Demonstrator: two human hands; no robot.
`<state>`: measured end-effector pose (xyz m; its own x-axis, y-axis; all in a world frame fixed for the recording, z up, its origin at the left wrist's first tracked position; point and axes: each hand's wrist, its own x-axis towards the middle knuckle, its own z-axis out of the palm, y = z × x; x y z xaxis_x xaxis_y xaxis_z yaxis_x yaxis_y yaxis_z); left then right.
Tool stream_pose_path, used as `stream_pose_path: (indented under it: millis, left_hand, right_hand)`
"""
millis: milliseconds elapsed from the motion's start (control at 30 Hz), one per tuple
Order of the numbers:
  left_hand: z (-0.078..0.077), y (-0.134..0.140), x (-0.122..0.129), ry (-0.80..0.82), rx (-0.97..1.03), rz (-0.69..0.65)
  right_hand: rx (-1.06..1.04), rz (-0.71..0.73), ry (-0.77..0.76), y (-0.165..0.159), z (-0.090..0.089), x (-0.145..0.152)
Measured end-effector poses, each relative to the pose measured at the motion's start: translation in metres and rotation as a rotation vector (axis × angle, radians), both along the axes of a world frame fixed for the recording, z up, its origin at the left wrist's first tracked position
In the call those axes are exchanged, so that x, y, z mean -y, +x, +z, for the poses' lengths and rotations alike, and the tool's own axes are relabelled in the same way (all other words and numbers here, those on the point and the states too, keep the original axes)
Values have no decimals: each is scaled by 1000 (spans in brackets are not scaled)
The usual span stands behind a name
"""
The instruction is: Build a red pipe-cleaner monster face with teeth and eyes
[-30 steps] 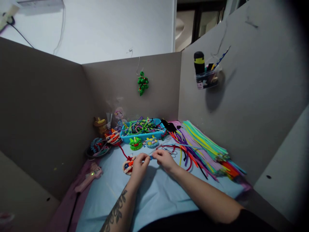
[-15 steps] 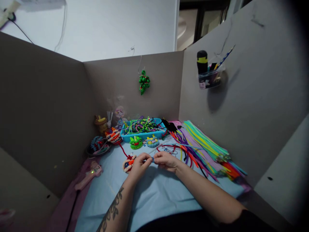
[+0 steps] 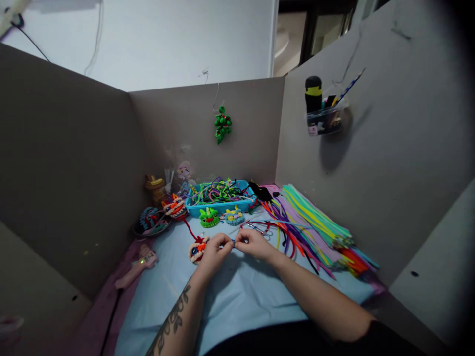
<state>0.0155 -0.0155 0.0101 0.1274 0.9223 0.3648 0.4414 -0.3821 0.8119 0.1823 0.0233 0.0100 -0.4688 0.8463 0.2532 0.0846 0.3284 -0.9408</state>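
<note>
Over the middle of the blue-covered table, my left hand (image 3: 216, 249) and my right hand (image 3: 256, 245) meet fingertip to fingertip. Both are closed in a pinch on a small blue pipe cleaner piece (image 3: 234, 242), most of it hidden by the fingers. Just left of my left hand, and partly behind it, lies a red, orange and cream fuzzy animal head (image 3: 195, 251) with a blue eye. Beyond my fingers sit a green fuzzy head (image 3: 209, 217) and a light-blue one (image 3: 234, 216). Scissors (image 3: 264, 230) lie behind my right hand.
A blue tray (image 3: 196, 209) of tangled pipe cleaner scraps stands at the back. Bundles of long pipe cleaners (image 3: 315, 217) cover the right side. At left lie a pink glue gun (image 3: 138, 267) with a green light and a dark bowl (image 3: 139, 234). Grey partitions (image 3: 245, 128) enclose the table.
The fingers of my right hand have curled in more around the blue piece. My left hand has barely moved. The whole view has shifted slightly.
</note>
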Motion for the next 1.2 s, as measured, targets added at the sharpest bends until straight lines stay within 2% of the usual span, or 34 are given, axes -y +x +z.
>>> stream_pose_path:
  millis: [133,200,367,500,567,667,800,933,1100,1200]
  left_hand:
    - [2,-1,0,-52,17,21]
    - [3,-1,1,-69,24,7]
    - [4,1,3,-66,33,13]
    - [2,1,2,-89,66,16]
    - [2,1,1,-135,99,7]
    - [3,1,0,-189,160,34]
    - [5,1,1,-165,166,36]
    - [6,1,3,-156,164,28]
    - [4,0,1,-239,226,-68]
    - [0,-1,0,-273,261,-113]
  right_hand:
    - [-113,111,-278,2,0,-3]
    - [-148,124,-321,1,-2,-4]
    - [-115,100,-264,-4,-8,-1]
    - [-34,-20,6,-6,-7,0]
    - [-4,-56,79,-5,-6,0]
    - [18,-64,95,-4,-5,-1]
    - [25,-90,123,-5,-5,-1]
    - [8,-58,100,-5,-4,1]
    - [-89,205,-116,-1,-3,2]
    - [-120,243,-179,-1,-4,1]
